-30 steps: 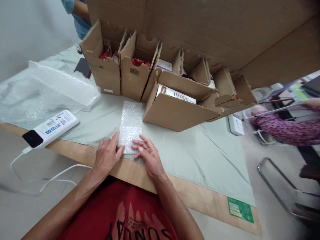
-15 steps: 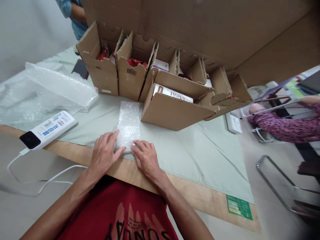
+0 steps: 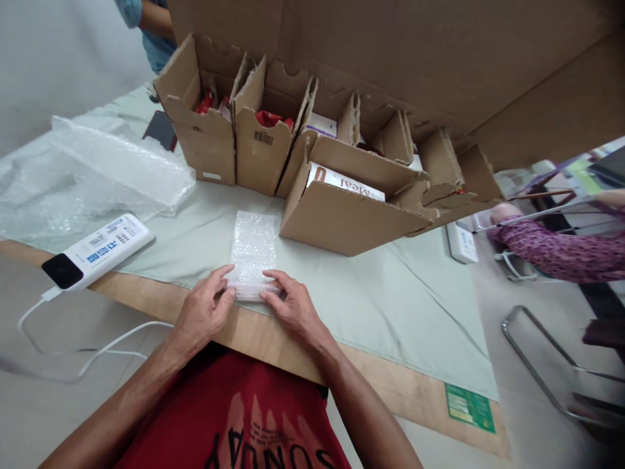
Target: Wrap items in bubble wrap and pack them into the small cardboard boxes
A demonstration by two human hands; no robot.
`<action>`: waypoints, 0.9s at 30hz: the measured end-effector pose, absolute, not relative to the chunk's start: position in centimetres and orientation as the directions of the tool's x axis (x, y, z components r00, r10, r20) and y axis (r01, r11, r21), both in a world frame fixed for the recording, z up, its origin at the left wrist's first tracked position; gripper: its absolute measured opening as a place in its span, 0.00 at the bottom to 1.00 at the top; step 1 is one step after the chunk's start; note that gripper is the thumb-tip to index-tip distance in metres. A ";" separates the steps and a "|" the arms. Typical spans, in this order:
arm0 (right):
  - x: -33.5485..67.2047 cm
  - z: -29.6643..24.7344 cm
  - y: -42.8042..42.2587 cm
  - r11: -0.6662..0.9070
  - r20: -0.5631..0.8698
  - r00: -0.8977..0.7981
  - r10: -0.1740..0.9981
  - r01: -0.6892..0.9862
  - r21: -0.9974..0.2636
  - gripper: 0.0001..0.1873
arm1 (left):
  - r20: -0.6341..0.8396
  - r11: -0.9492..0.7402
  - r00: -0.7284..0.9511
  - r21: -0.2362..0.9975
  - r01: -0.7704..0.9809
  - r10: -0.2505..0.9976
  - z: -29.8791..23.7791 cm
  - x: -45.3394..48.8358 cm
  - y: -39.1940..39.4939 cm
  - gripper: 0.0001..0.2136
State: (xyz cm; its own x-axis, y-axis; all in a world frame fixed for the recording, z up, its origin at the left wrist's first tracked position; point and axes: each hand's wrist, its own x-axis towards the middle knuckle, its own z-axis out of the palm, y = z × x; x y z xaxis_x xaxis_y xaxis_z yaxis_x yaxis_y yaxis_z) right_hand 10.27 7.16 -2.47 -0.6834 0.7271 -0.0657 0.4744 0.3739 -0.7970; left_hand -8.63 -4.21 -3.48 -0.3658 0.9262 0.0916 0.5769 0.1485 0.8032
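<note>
Both half-open: bare left hand (image 3: 204,314), bare right hand (image 3: 297,312); touching opposite sides of clear, rectangular bubble-wrap sheet (image 3: 254,249); whether gripped, unclear

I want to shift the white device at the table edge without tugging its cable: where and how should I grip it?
Probably across the middle of the white device, from above, pinching its long sides: it lies flat, long and narrow. The cable plug sits at the dark-panelled end, so leave that end alone.
</note>
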 end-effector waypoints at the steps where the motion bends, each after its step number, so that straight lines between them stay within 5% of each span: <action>1: 10.0 -2.9 7.3 0.353 -0.065 -0.667 0.742 0.472 -0.808 0.20 | 0.075 0.172 -0.387 0.807 0.565 0.919 -3.5 -8.6 -4.1 0.20; 5: 9.3 -3.8 7.3 0.343 0.002 -0.615 0.788 0.437 -0.832 0.22 | 0.243 0.151 -0.412 0.677 0.720 0.878 -4.1 -8.4 -3.6 0.13; 8: 10.0 -3.6 6.8 0.548 0.239 -0.583 0.776 0.437 -0.714 0.20 | 0.342 0.153 -0.386 0.547 0.823 0.857 -4.7 -8.3 -3.4 0.12; 11: 10.8 -3.4 6.3 0.786 0.392 -0.700 0.597 0.409 -0.464 0.17 | 0.360 0.167 -0.363 0.475 0.864 0.859 -5.1 -8.4 -3.1 0.11; 14: 10.7 -3.4 6.4 0.879 0.320 -0.840 0.439 0.327 -0.346 0.15 | 0.329 0.182 -0.355 0.455 0.872 0.875 -4.9 -8.6 -2.9 0.12; 22: 10.2 -2.2 6.9 0.559 0.051 -0.754 0.655 0.438 -0.704 0.14 | 0.323 -0.032 -0.244 0.660 0.750 0.914 -2.6 -9.1 -4.3 0.15; 27: 10.5 -2.1 6.4 0.664 0.190 -0.696 0.692 0.512 -0.545 0.16 | 0.243 0.142 -0.340 0.587 0.797 0.909 -3.8 -9.0 -2.1 0.14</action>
State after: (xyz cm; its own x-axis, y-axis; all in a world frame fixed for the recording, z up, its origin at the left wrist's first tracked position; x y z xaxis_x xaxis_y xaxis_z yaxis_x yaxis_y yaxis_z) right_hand 10.53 6.42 -2.09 -0.6964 0.6922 0.1895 0.5116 0.6640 -0.5452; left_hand -8.95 -2.12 -3.78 -0.3402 0.9085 0.2425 0.7970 0.1417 0.5872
